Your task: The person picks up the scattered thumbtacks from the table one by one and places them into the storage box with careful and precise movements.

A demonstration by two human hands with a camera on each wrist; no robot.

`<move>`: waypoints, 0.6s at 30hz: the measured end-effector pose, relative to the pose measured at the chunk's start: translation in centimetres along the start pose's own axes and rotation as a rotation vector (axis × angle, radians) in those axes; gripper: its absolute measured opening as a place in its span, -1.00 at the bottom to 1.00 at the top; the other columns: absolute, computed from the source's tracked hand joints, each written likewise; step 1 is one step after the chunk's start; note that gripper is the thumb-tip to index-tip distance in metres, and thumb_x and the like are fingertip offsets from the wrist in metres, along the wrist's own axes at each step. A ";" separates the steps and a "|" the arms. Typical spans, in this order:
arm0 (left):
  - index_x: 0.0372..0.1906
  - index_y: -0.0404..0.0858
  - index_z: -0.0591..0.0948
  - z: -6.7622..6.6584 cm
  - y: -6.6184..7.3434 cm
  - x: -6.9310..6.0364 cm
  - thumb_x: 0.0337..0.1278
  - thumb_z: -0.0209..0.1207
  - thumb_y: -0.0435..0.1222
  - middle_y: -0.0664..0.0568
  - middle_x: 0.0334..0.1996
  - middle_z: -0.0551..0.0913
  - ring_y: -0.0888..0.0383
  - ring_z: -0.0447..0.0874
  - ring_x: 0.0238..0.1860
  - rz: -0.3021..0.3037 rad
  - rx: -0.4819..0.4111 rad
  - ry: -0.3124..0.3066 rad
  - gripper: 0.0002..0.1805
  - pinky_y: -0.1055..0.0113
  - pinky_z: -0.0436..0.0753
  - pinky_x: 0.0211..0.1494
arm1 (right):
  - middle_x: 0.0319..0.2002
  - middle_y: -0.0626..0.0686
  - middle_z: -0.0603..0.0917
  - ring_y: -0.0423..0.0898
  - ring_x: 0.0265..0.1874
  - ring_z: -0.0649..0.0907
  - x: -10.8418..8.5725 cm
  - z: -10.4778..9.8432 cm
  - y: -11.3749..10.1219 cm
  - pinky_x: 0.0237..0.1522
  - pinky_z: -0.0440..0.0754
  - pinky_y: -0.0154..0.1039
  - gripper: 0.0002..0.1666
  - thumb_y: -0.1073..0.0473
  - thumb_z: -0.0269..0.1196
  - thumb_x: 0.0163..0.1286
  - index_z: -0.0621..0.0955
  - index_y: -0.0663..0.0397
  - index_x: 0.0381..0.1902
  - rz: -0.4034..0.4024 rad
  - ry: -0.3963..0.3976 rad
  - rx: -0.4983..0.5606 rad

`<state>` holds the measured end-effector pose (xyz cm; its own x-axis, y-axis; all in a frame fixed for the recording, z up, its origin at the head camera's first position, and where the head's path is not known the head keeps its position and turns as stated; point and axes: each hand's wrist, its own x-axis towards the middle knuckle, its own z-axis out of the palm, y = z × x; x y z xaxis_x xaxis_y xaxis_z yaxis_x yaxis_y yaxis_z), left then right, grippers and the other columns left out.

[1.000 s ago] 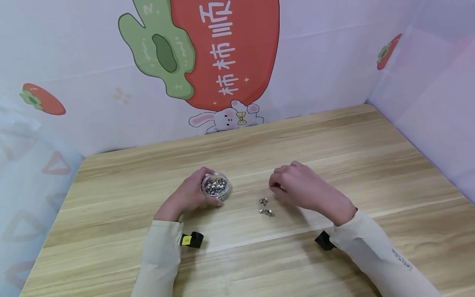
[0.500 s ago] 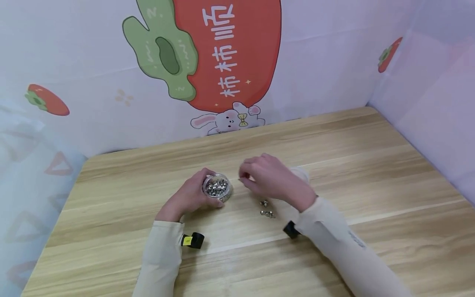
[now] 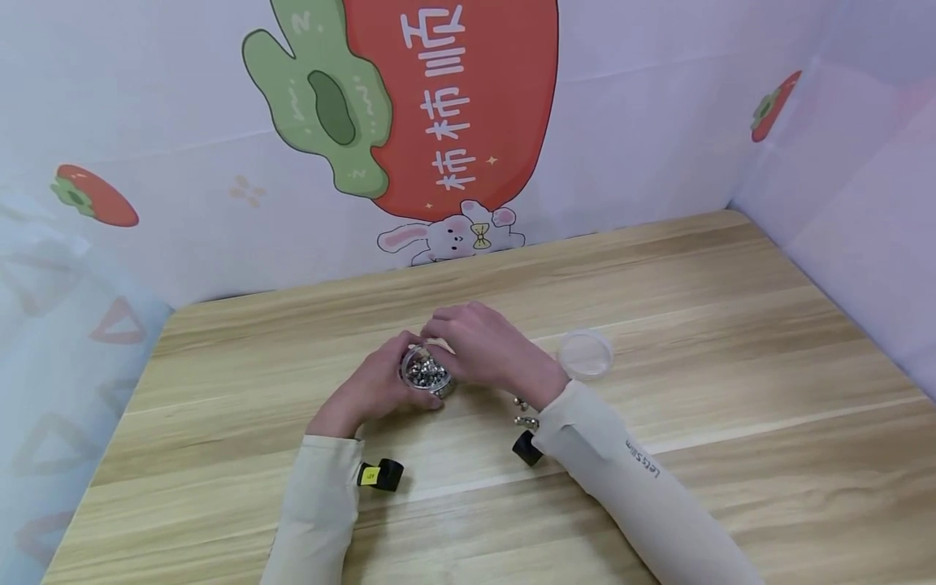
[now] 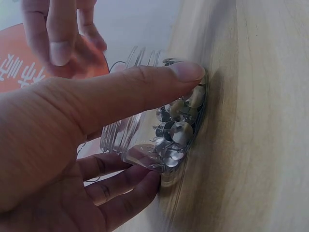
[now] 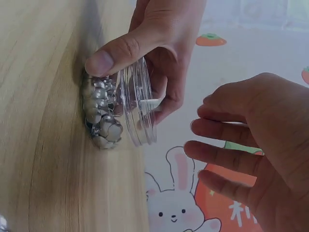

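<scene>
A clear round screw-top jar (image 5: 140, 116) stands on the table, partly filled with silvery thumbtacks (image 4: 181, 133). My left hand (image 3: 376, 380) grips its side, the thumb (image 4: 145, 79) along one side and the fingers curled round the other. Over the jar's uncovered mouth hovers my right hand (image 3: 478, 345), fingers loosely bent; in the right wrist view no tack shows between its fingertips. Two small groups of loose thumbtacks (image 3: 525, 422) lie on the table right of the jar, partly covered by the right wrist in the head view.
A clear round lid (image 3: 586, 354) lies on the wooden table (image 3: 680, 284) to the right of the jar. A printed cloth wall (image 3: 643, 138) stands behind the table's far edge, with further cloth at both sides. Each wrist wears a small black camera (image 3: 390, 474).
My right hand has swung left from beside the loose tacks to above the jar, uncovering the lid. The left hand and the jar have stayed in place.
</scene>
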<state>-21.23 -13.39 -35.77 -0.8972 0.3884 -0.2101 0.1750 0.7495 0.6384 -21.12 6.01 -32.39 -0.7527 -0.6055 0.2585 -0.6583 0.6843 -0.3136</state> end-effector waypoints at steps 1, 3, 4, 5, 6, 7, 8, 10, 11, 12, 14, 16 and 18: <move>0.19 -0.11 0.36 0.0 0.0 0.0 -0.34 0.57 -0.14 -0.06 0.17 0.52 -0.01 0.51 0.13 -0.005 0.002 -0.004 -0.13 0.01 0.49 0.23 | 0.08 -0.04 0.67 -0.14 0.02 0.64 -0.1 0.0 0.1 0.18 0.53 -0.13 -0.58 -0.05 0.23 0.38 0.62 -0.09 0.14 0.000 -0.009 -0.003; 0.21 -0.12 0.35 0.0 0.1 0.1 -0.34 0.57 -0.13 -0.07 0.17 0.52 -0.03 0.51 0.14 -0.015 0.004 -0.010 -0.11 0.00 0.49 0.24 | 0.33 -0.01 0.49 -0.05 0.31 0.47 -0.3 -0.1 0.2 0.36 0.38 -0.01 -0.36 -0.19 0.22 0.35 0.45 -0.17 0.34 0.003 -0.024 -0.021; 0.22 -0.12 0.35 0.0 0.0 0.0 -0.34 0.57 -0.12 -0.07 0.17 0.51 -0.03 0.51 0.15 -0.020 0.006 -0.012 -0.10 -0.01 0.48 0.24 | 0.43 -0.01 0.36 0.01 0.42 0.35 -0.4 -0.2 0.2 0.43 0.28 0.06 -0.24 -0.25 0.22 0.32 0.35 -0.22 0.42 0.010 -0.035 -0.028; 0.22 -0.12 0.35 0.0 0.0 0.0 -0.34 0.57 -0.11 -0.07 0.17 0.51 -0.04 0.51 0.15 -0.026 0.005 -0.014 -0.09 -0.02 0.47 0.24 | 0.50 -0.01 0.24 0.06 0.48 0.24 -0.4 -0.2 0.2 0.46 0.19 0.12 -0.16 -0.31 0.21 0.30 0.26 -0.27 0.47 0.016 -0.043 -0.039; 0.23 -0.12 0.35 0.0 -0.1 0.1 -0.34 0.57 -0.11 -0.07 0.16 0.51 -0.04 0.50 0.16 -0.029 0.005 -0.015 -0.09 -0.03 0.47 0.24 | 0.54 -0.02 0.14 0.09 0.52 0.15 -0.4 -0.3 0.2 0.47 0.12 0.18 -0.09 -0.35 0.20 0.28 0.18 -0.31 0.50 0.022 -0.050 -0.045; 0.23 -0.11 0.35 0.0 -0.1 0.1 -0.33 0.57 -0.10 -0.07 0.16 0.51 -0.05 0.50 0.16 -0.033 0.007 -0.017 -0.09 -0.04 0.47 0.24 | 0.56 -0.02 0.07 0.12 0.53 0.09 -0.4 -0.3 0.2 0.48 0.06 0.22 -0.04 -0.39 0.19 0.26 0.12 -0.33 0.52 0.027 -0.054 -0.050; 0.23 -0.11 0.35 0.0 -0.2 0.1 -0.33 0.57 -0.09 -0.06 0.16 0.52 -0.05 0.51 0.15 -0.034 0.008 -0.017 -0.09 -0.05 0.47 0.23 | 0.57 -0.02 0.01 0.16 0.54 0.04 -0.4 -0.3 0.1 0.48 0.01 0.24 0.00 -0.41 0.19 0.24 0.08 -0.35 0.53 0.030 -0.054 -0.053; 0.23 -0.09 0.36 0.0 -0.2 0.1 -0.33 0.57 -0.09 -0.05 0.15 0.52 -0.04 0.51 0.15 -0.032 0.009 -0.014 -0.10 -0.05 0.47 0.23 | 0.58 -0.04 -0.06 0.18 0.55 -0.01 -0.4 -0.4 0.0 0.48 -0.04 0.27 0.03 -0.43 0.18 0.23 0.03 -0.36 0.54 0.036 -0.057 -0.057; 0.22 -0.09 0.36 0.0 -0.2 0.1 -0.33 0.57 -0.09 -0.04 0.15 0.53 -0.04 0.51 0.15 -0.030 0.009 -0.014 -0.10 -0.06 0.47 0.23 | 0.58 -0.04 -0.07 0.17 0.55 -0.02 -0.4 -0.4 0.0 0.48 -0.06 0.27 0.04 -0.43 0.18 0.23 0.01 -0.37 0.54 0.035 -0.058 -0.059; 0.22 -0.09 0.37 0.0 -0.2 0.1 -0.33 0.57 -0.09 -0.04 0.15 0.53 -0.04 0.51 0.15 -0.029 0.010 -0.012 -0.11 -0.06 0.47 0.23 | 0.58 -0.04 -0.08 0.17 0.55 -0.02 -0.4 -0.5 -0.1 0.49 -0.07 0.27 0.05 -0.44 0.18 0.23 0.00 -0.37 0.54 0.034 -0.059 -0.062; 0.21 -0.10 0.37 0.0 -0.1 0.1 -0.34 0.58 -0.10 -0.05 0.15 0.53 -0.05 0.50 0.16 -0.024 0.009 -0.007 -0.11 -0.06 0.46 0.25 | 0.58 -0.04 -0.07 0.17 0.55 0.00 -0.6 -0.6 -0.2 0.49 -0.08 0.26 0.06 -0.44 0.17 0.23 -0.02 -0.36 0.55 0.026 -0.061 -0.077; 0.21 -0.10 0.37 0.0 -0.1 0.1 -0.34 0.58 -0.11 -0.06 0.16 0.53 -0.06 0.50 0.17 -0.020 0.009 -0.006 -0.11 -0.06 0.46 0.26 | 0.58 -0.04 -0.04 0.15 0.55 0.01 -0.8 -0.8 -0.3 0.49 -0.08 0.26 0.07 -0.45 0.17 0.23 -0.01 -0.34 0.55 0.016 -0.058 -0.093; 0.22 -0.10 0.37 -0.1 -0.1 0.1 -0.35 0.58 -0.12 -0.08 0.17 0.52 -0.06 0.50 0.17 -0.017 0.010 -0.004 -0.11 -0.06 0.46 0.26 | 0.57 -0.03 0.00 0.12 0.54 0.04 -1.4 -1.1 -0.1 0.49 -0.06 0.25 0.07 -0.44 0.18 0.22 0.02 -0.31 0.55 0.008 -0.055 -0.106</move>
<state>-21.34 -13.42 -35.78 -0.8985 0.3775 -0.2239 0.1636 0.7615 0.6272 -19.98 7.24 -31.71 -0.7577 -0.6195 0.2054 -0.6525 0.7264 -0.2161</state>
